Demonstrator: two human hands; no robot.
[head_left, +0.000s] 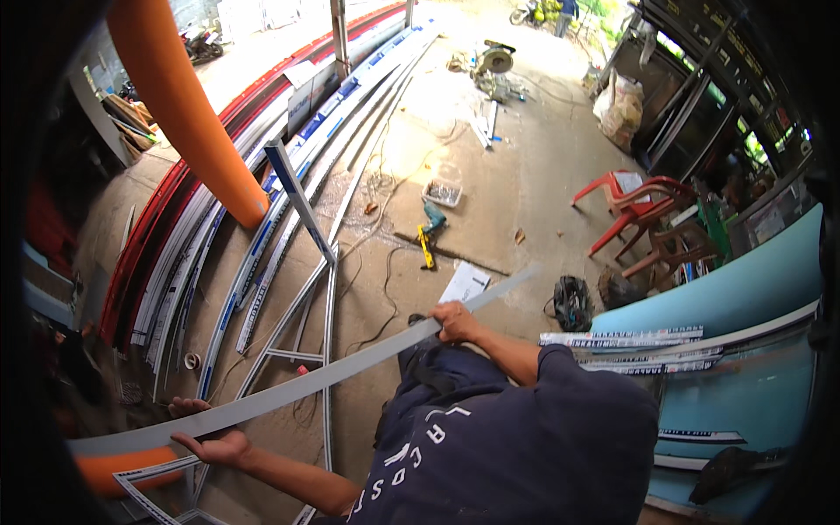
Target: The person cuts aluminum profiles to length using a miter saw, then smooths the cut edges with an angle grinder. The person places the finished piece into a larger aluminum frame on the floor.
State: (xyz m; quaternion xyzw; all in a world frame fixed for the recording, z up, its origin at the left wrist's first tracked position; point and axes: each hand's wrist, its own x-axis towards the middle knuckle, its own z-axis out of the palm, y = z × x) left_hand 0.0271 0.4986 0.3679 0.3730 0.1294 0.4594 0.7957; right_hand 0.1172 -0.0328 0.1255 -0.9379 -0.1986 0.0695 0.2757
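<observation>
left hand: palm up, fingers curled under long grey strip
right hand: clamped on strip's upper part
strip: slanting above concrete floor, over metal frame

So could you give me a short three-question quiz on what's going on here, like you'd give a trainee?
1. True or false: both hands hold the long grey strip.
2. Which hand grips the strip from above: the left hand or the right hand?
3. Multiple choice: what lies on the floor just beyond the strip's far end? A) a power drill and a yellow level B) a bucket C) a ladder

Key
1. True.
2. The right hand; the left hand supports the strip from below, palm up.
3. A.
</observation>
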